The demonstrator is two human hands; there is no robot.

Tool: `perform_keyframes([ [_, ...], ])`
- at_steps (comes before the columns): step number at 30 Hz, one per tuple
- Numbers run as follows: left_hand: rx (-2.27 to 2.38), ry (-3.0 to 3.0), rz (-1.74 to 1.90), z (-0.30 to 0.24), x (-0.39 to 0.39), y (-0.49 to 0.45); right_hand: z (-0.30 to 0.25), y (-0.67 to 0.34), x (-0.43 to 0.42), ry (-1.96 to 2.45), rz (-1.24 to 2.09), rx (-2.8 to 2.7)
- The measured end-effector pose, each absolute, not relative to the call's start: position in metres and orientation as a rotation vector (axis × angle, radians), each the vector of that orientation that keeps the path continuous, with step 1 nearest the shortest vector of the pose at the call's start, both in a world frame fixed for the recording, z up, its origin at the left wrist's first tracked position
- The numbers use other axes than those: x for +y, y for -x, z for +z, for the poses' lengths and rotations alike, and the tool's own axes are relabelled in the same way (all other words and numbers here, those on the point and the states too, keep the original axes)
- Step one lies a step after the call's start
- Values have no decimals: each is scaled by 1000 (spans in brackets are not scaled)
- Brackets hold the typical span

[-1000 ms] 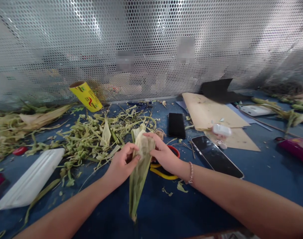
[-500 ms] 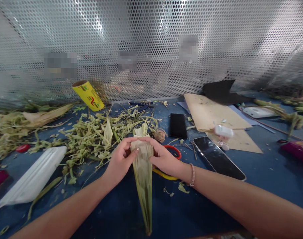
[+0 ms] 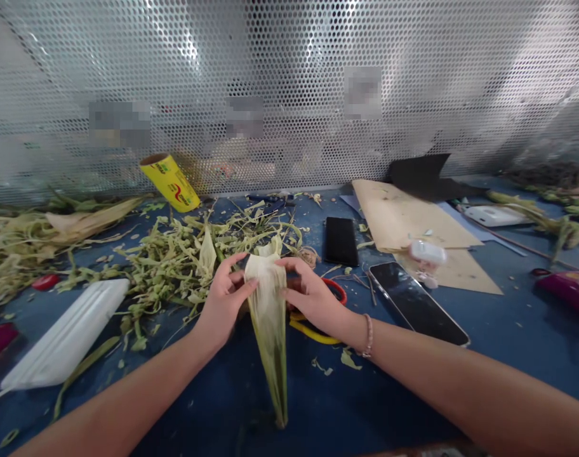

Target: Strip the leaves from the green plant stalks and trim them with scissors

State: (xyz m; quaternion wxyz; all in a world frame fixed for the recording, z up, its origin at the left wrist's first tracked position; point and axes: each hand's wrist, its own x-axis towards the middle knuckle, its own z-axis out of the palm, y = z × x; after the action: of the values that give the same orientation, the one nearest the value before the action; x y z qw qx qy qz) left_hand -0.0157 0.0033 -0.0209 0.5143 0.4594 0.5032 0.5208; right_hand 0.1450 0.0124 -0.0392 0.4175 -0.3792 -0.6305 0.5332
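Observation:
A long pale green corn husk (image 3: pixel 270 330) stands tip down over the blue table (image 3: pixel 503 330), its wide end up. My left hand (image 3: pixel 225 301) pinches the husk's upper left edge between thumb and fingers. My right hand (image 3: pixel 311 297) pinches its upper right edge, a bead bracelet on that wrist. Both hands hold the husk spread between them. Under my right hand lie scissors with red and yellow handles (image 3: pixel 318 330), partly hidden.
A heap of green husk scraps (image 3: pixel 185 260) lies behind my hands, more husks (image 3: pixel 37 235) at far left. Around it are a white box (image 3: pixel 65 333), a yellow roll (image 3: pixel 169 182), two phones (image 3: pixel 341 240) (image 3: pixel 416 301), brown card (image 3: pixel 413 222) and a perforated metal wall (image 3: pixel 289 89).
The husk swung from slanting left to hanging straight down. My hands slid to its upper edges and pulled the wide end open.

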Motion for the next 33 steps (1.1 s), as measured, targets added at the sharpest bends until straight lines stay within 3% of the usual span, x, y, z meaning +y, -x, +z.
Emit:
perform_keyframes([
  [5,1237,-880,1477,-21,13,21,-34,-154,7,1140,324,-2263],
  [9,1270,-763,1552,-19,17,22,-30,-157,-1,1290,66,-2472],
  [15,1313,-784,1475,-21,16,19,-35,-155,-2,1199,109,-2461],
  [23,1292,-1316,1147,-20,3,17,-36,-155,2,794,458,-2141],
  [33,1310,-1705,944,-21,-3,16,-32,-154,1,711,577,-2265],
])
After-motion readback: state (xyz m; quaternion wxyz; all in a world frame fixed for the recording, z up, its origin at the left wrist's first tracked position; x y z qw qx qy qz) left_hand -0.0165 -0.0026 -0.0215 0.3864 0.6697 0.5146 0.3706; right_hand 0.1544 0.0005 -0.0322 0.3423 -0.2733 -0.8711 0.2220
